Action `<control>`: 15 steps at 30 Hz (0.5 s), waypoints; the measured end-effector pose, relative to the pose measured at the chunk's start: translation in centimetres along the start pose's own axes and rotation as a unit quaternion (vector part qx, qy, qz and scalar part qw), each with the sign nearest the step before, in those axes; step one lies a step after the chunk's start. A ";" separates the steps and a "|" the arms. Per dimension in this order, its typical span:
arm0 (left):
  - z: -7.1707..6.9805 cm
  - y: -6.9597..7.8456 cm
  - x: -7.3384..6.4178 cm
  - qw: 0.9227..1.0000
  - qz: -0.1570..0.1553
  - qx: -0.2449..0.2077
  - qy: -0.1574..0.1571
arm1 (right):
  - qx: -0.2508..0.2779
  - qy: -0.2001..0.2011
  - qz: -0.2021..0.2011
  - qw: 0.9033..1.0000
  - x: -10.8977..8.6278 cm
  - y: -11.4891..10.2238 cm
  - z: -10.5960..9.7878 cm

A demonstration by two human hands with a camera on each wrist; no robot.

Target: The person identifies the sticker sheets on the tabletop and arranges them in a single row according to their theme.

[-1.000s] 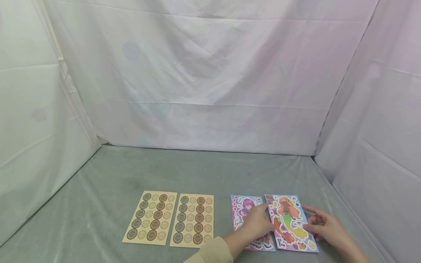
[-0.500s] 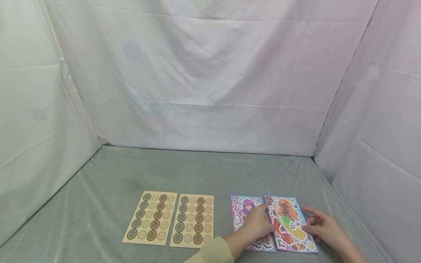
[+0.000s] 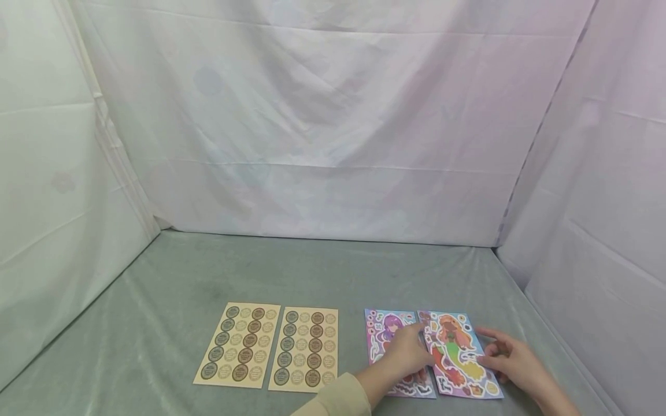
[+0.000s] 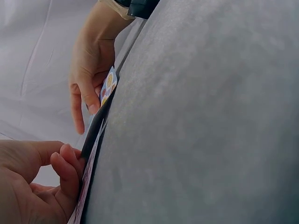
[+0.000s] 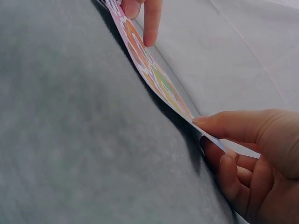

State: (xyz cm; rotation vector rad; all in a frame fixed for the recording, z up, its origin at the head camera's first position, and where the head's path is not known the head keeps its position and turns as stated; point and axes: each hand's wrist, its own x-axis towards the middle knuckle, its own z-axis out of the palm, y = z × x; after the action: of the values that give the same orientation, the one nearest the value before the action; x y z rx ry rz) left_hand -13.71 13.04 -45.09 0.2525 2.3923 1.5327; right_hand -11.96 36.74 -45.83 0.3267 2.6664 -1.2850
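Observation:
An orange-haired mermaid sticker sheet [image 3: 452,355] lies at the right, its near surface slightly raised off the cloth in the right wrist view. My right hand [image 3: 512,364] pinches its right edge, thumb [image 5: 210,122] on top and fingers beneath. At the left edge, my left hand [image 3: 408,349] holds the same sheet with its thumb and curled fingers; the index finger points away from me. Under that hand lies a purple-haired mermaid sticker sheet [image 3: 390,323], partly covered by the hand and forearm.
Two cream sheets of round label stickers lie to the left, one farther left [image 3: 237,345] and one nearer the middle [image 3: 304,348]. Grey cloth [image 3: 312,266] covers the table. White fabric walls [image 3: 333,127] close off the back and both sides.
The orange-haired mermaid sheet has shifted very slightly, its far edge a touch nearer to me. My right hand has moved a little left with it; the left hand is nearly still.

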 end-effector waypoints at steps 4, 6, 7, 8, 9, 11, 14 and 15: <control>0.1 0.0 0.1 1.000 -0.010 0.004 0.005 | 0.000 0.000 0.001 1.000 0.0 0.1 0.0; 0.2 0.0 0.1 1.000 -0.010 0.007 0.006 | -0.001 0.000 0.001 1.000 0.0 0.1 0.1; 0.2 0.0 0.1 1.000 -0.011 0.007 0.007 | 0.000 0.001 0.003 1.000 -0.1 0.1 0.1; 0.2 0.0 0.1 1.000 -0.010 0.008 0.008 | -0.001 0.000 0.003 1.000 -0.1 0.1 0.1; 0.2 0.0 0.1 1.000 -0.010 0.009 0.009 | -0.001 -0.001 0.003 1.000 -0.1 0.1 0.1; 0.2 0.1 0.1 1.000 -0.012 0.011 0.010 | -0.001 -0.005 -0.002 1.000 -0.1 0.1 0.0; 0.3 0.1 0.2 1.000 -0.016 0.013 0.013 | -0.001 -0.009 -0.010 1.000 -0.1 0.1 -0.1; 0.3 0.1 0.2 1.000 -0.017 0.012 0.013 | -0.001 -0.011 -0.013 1.000 -0.1 0.1 -0.1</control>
State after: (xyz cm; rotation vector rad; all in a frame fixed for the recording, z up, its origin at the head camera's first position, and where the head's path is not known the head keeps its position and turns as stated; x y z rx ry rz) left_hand -13.80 13.37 -45.18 0.1976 2.4247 1.5020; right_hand -11.81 36.86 -45.79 0.2765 2.6622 -1.2858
